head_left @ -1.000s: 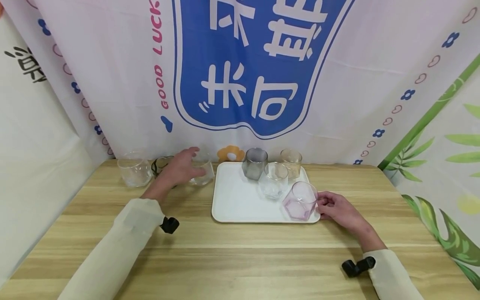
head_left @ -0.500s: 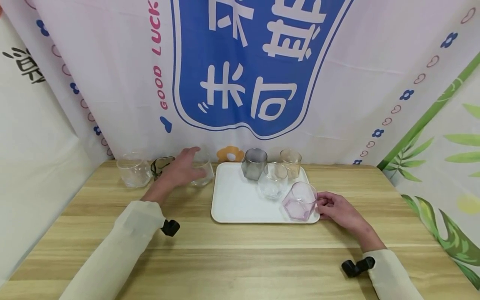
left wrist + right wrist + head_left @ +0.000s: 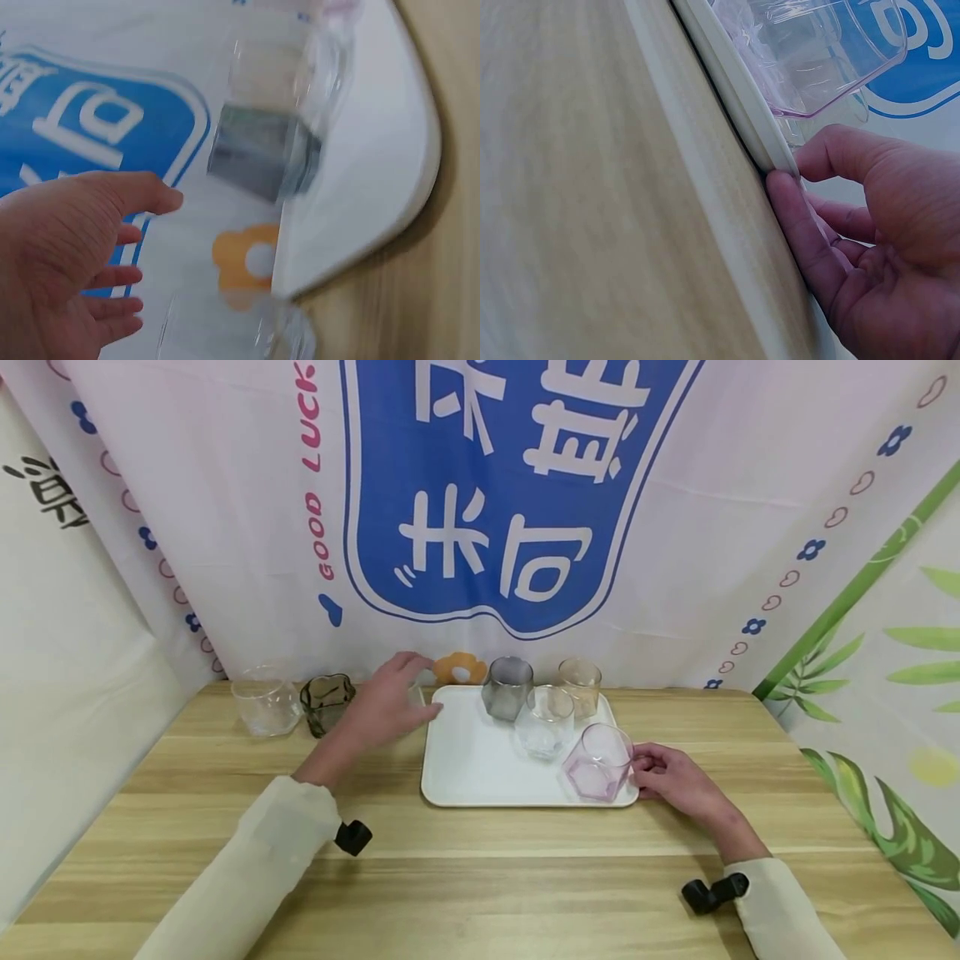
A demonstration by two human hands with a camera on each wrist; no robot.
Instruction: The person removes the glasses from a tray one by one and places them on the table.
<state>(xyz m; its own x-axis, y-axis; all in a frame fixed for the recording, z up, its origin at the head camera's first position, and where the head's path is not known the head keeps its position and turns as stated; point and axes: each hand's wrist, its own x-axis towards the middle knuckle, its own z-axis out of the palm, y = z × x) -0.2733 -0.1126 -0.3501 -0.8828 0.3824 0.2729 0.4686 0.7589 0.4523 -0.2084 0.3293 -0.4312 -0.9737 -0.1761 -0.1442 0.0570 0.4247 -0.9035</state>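
Observation:
In the head view my left hand (image 3: 386, 706) hovers with spread fingers in front of a clear glass (image 3: 416, 695), mostly hidden behind it. The left wrist view shows that hand holding nothing, its thumb extended, the clear glass (image 3: 232, 334) below. My right hand (image 3: 678, 781) pinches the right edge of a white tray (image 3: 468, 777); thumb and index finger meet at the tray rim (image 3: 742, 97) in the right wrist view. On the tray stand a pink glass (image 3: 600, 768) nearest that hand, a clear faceted glass (image 3: 546, 735), a grey glass (image 3: 508, 689) and an amber glass (image 3: 585, 681).
Left of my left hand stand a dark brown wavy glass (image 3: 326, 706) and another clear glass (image 3: 266, 703), near the back of the wooden table (image 3: 465, 885). A printed cloth (image 3: 247, 527) hangs right behind the table.
My left hand has moved right and now covers most of the clear glass, while more of the dark brown glass shows. The right hand keeps its hold on the tray edge.

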